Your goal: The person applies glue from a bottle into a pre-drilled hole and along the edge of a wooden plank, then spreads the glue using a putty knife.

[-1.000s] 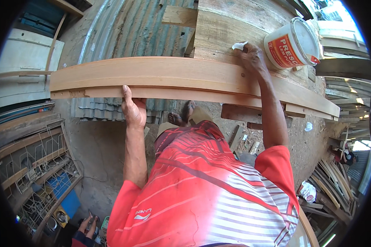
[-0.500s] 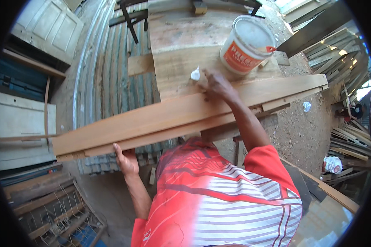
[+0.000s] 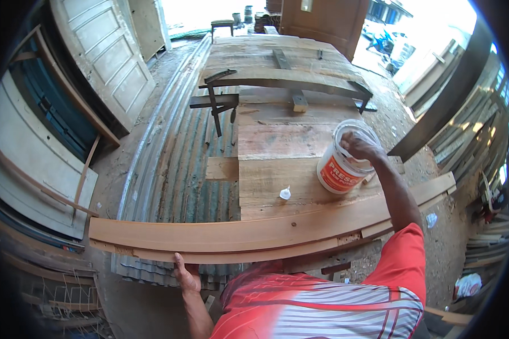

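A long pale wooden board (image 3: 220, 234), with a narrower ledge along its near edge, lies across in front of me at a slant. My left hand (image 3: 188, 275) grips that near edge at the left, thumb up against the wood and fingers underneath, mostly hidden. A small dark spot (image 3: 293, 224) marks the board's face. My right hand (image 3: 359, 146) is at the mouth of a white bucket (image 3: 326, 169) with an orange-red label. Its fingers are curled inside the rim; whatever they hold is hidden. A small white lump (image 3: 285, 194) sits on the workbench beyond the board.
The plank workbench (image 3: 266, 138) stretches away, with a dark bar clamp (image 3: 277, 76) across it. Corrugated metal sheets (image 3: 164, 169) lie along its left side. Panelled doors (image 3: 110, 62) lean at the left. A dark post (image 3: 458, 90) and stacked timber (image 3: 475, 133) stand at the right.
My right hand has moved from the board's far edge, near the white lump, to the bucket's mouth. My left hand stays on the board. The view has tilted up, showing more of the bench.
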Motion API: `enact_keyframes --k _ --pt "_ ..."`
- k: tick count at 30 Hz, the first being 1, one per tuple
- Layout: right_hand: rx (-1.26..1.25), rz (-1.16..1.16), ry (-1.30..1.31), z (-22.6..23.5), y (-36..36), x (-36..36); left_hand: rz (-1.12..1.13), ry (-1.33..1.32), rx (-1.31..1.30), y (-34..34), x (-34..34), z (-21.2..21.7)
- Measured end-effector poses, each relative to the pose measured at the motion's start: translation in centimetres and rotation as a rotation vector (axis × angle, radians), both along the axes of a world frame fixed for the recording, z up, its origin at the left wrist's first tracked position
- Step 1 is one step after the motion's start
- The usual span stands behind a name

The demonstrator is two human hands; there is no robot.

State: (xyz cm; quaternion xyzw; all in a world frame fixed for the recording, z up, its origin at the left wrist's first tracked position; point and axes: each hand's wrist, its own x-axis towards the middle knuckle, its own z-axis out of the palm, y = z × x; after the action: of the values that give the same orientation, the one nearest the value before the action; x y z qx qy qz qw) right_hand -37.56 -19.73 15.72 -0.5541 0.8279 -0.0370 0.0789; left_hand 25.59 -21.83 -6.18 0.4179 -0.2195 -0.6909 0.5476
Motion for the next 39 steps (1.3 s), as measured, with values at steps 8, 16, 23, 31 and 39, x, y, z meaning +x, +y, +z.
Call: enact_keyframes --k 8,16,23,31,39 --pt "0.389 0.116 -0.084 -3.5 -2.5 -2.1 0.139 -0.081 -0.069 0.7 -0.3 -0.1" --pt "0.44 0.131 -0.047 -4.4 -4.0 -1.2 0.17 -0.114 -0.059 1.1 -0.4 -0.3" --pt "0.373 0.094 -0.017 -4.1 -2.3 -2.0 0.169 -0.243 -0.109 0.4 -0.7 -1.5" --pt "0.288 0.013 0.005 -1.9 3.0 -0.3 0.137 -0.332 -0.08 1.2 -0.7 1.8" --pt "0.273 0.027 0.073 -1.4 0.7 1.2 0.133 -0.379 -0.12 1.0 -0.7 2.0"
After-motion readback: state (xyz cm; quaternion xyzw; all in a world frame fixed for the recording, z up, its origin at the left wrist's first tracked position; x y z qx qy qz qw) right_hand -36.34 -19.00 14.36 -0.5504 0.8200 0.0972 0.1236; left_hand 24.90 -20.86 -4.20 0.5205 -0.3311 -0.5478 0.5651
